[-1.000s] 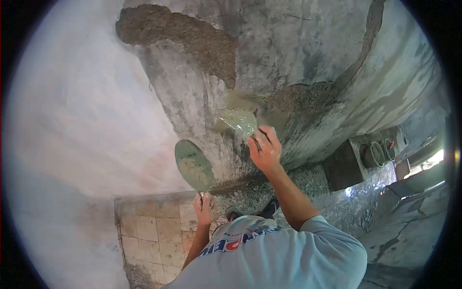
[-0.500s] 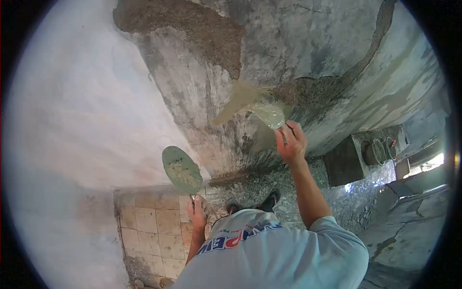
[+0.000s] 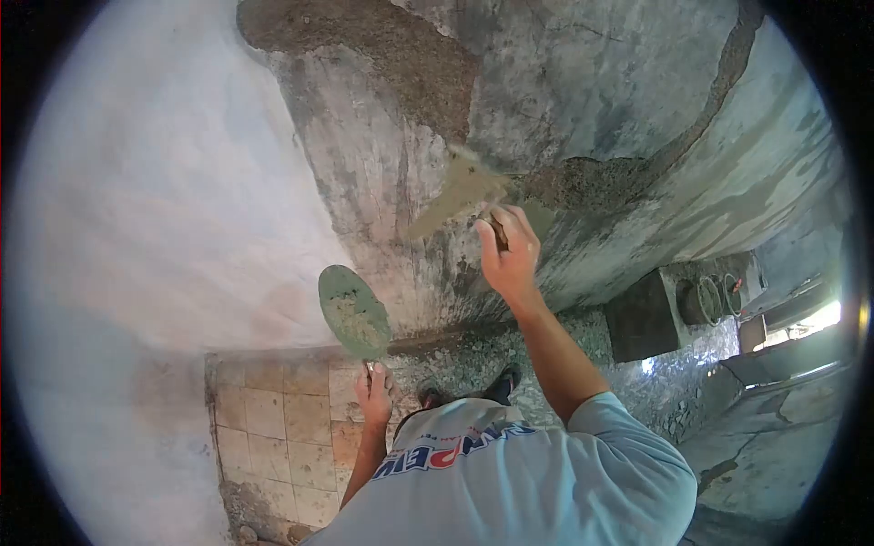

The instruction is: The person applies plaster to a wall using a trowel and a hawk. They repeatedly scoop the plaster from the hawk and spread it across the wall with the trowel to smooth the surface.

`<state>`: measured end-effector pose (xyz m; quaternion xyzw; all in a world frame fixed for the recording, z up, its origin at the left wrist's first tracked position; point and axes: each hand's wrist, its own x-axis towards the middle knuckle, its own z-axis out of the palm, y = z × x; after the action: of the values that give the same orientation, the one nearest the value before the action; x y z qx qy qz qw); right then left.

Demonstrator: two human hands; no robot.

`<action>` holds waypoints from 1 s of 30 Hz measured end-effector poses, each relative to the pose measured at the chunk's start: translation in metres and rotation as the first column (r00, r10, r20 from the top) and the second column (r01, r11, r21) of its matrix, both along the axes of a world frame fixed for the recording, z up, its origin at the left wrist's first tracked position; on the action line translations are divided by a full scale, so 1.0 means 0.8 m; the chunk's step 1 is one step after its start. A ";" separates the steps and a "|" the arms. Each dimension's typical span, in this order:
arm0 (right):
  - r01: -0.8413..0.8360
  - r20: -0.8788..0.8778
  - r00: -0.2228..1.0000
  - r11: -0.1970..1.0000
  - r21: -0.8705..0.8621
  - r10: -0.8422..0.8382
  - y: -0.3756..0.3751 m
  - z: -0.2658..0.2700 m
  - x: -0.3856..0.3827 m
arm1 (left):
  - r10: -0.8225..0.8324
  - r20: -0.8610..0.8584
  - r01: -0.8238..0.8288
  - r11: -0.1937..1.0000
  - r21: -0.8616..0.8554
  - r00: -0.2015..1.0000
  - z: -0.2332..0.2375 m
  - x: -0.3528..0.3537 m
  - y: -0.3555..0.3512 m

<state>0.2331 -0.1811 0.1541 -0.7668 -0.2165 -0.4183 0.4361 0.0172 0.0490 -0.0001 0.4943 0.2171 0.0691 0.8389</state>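
My left hand (image 3: 373,396) is closed round the handle of an oval green trowel (image 3: 353,311), held out low in front of the wall. A lump of grey-tan mortar (image 3: 350,316) lies on its face. Up at the damaged wall (image 3: 364,173), my right hand (image 3: 512,257) grips the handle of a second trowel (image 3: 498,229); its blade is mostly hidden or blurred against the surface. Just beyond those fingers is a smooth, wet tan mortar patch (image 3: 460,196), adjoining rough brown areas where the plaster is gone.
A pale painted wall (image 3: 182,200) is on the left, above a tiled floor strip (image 3: 282,414). Rubble covers the floor (image 3: 574,364) near my feet. At the right stands a dark block-like ledge (image 3: 642,318) with round containers (image 3: 701,300) on it.
My right hand has moved left and slightly up along the wall, and the shiny blade seen before is now mostly out of sight. The oval trowel has shifted slightly right in view.
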 end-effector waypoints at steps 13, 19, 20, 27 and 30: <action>-0.212 -0.331 0.898 0.945 0.251 0.289 0.016 -0.011 0.042 | 0.014 -0.045 -0.020 0.992 -0.125 0.999 0.004 -0.012 0.017; -0.031 -0.182 0.982 0.998 0.047 0.040 0.016 -0.012 0.043 | -0.016 -0.051 0.017 1.000 0.014 0.999 0.028 0.005 0.019; -0.006 -0.197 0.980 0.999 0.042 0.014 0.017 -0.015 0.042 | -0.018 -0.062 0.018 1.000 0.011 0.998 0.026 0.007 0.017; 0.093 -0.142 0.986 0.993 0.073 -0.082 0.026 -0.020 0.037 | -0.021 -0.069 0.023 0.999 0.024 0.997 0.018 0.016 0.008; 0.132 -0.129 0.984 0.990 0.055 -0.124 0.023 -0.031 0.037 | -0.046 -0.055 0.046 0.999 0.015 0.997 0.017 0.007 0.010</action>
<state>0.2624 -0.1626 0.1291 -0.7896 -0.1256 -0.4033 0.4451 0.0229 0.0569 0.0132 0.5077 0.2280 0.0380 0.8300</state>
